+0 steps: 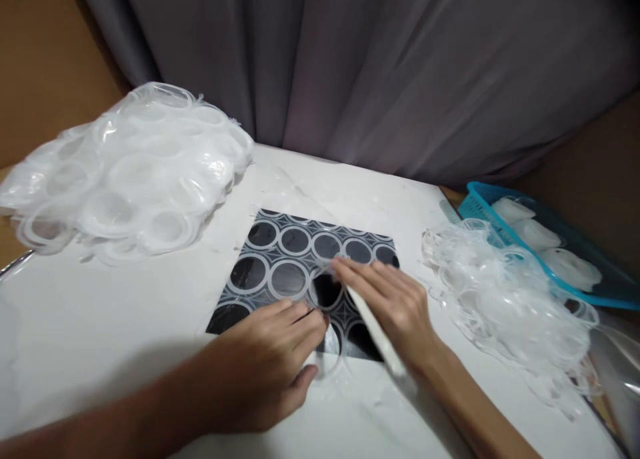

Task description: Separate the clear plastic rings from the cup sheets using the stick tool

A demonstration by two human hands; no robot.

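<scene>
A clear plastic sheet moulded with rows of round lids point(295, 255) lies over a dark mat on the white table point(100, 325). My left hand point(273, 359) presses flat on the sheet's near edge, fingers stretched out. My right hand point(395, 305) is closed round a thin white stick-like tool point(375, 332), and its fingertips rest on one round lid near the sheet's middle.
A tall pile of clear moulded lid sheets point(130, 172) sits at the back left. A heap of clear plastic scrap rings point(505, 299) lies to the right. Beyond it a blue basket point(590, 292) holds stacks of white lids. A grey curtain point(380, 72) hangs behind.
</scene>
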